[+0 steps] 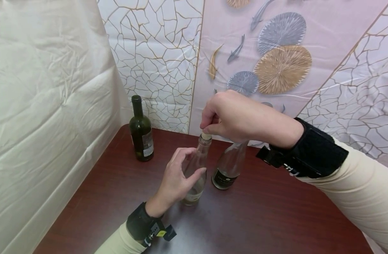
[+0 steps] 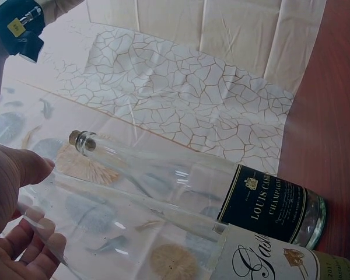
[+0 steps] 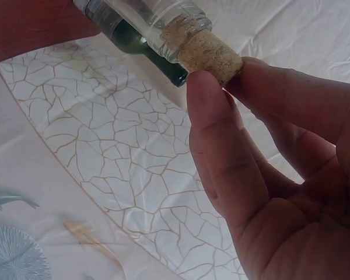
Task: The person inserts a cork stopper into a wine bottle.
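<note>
A clear glass bottle (image 1: pixel 197 164) with a pale label (image 2: pixel 268 256) stands upright on the table. My left hand (image 1: pixel 173 178) holds it around the shoulder, thumb on one side and fingers on the other. Above, my right hand (image 1: pixel 230 116) pinches a cork (image 3: pixel 213 55) between thumb and fingers. In the right wrist view the cork's lower part sits inside the bottle's mouth, and its upper part stands out of the rim. Just right of this bottle is a second clear bottle (image 1: pixel 225 173) with a black label; a cork (image 2: pixel 76 138) is in its mouth.
A dark green bottle (image 1: pixel 140 135) stands at the table's back left corner. The dark red wooden table (image 1: pixel 260 218) ends behind at a patterned cloth (image 1: pixel 162 53). A plain cream cloth (image 1: pixel 54 106) hangs along the left side.
</note>
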Tool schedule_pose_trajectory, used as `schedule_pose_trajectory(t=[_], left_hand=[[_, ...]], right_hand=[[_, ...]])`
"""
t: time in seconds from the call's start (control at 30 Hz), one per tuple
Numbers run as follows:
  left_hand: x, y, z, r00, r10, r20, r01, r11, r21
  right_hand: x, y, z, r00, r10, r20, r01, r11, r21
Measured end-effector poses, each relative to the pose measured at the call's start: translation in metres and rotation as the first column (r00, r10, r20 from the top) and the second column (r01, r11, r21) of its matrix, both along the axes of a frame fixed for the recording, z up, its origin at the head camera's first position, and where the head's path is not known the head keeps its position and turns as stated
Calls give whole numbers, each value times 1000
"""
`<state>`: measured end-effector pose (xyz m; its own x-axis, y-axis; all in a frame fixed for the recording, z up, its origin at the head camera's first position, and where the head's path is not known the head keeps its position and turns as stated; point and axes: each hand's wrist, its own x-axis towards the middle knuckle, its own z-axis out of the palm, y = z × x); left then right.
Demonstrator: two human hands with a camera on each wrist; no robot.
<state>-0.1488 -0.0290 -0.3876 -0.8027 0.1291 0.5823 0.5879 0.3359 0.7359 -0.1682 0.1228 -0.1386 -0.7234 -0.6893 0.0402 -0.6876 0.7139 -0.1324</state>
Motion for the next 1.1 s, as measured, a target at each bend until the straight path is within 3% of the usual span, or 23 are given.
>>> schedule_pose_trajectory(t=[0.23,0.53,0.77,0.97,1.1], left_hand=[[0,2,1,1000,6,-19,-6,1000,-1],[2,4,1,1000,11,7,-11,1000,-13],[3,5,3,1000,21,-2,-21,1000,-16],[2,5,4,1000,26,-8,-26,1000,-9],[1,6,3,1000,29,-11,-29,999,-16]], right_hand=[[-1,2,-1,999,38,-28,-38,999,-12],[-2,6,-4,998,48,-37,-49,999,-24],[4,9,-8,995,65,-70,-69,996,-59],[7,16,-19,981,102,-167,-123,985,-121],[10,22,-30,942,135,-306,-210,951,-227]])
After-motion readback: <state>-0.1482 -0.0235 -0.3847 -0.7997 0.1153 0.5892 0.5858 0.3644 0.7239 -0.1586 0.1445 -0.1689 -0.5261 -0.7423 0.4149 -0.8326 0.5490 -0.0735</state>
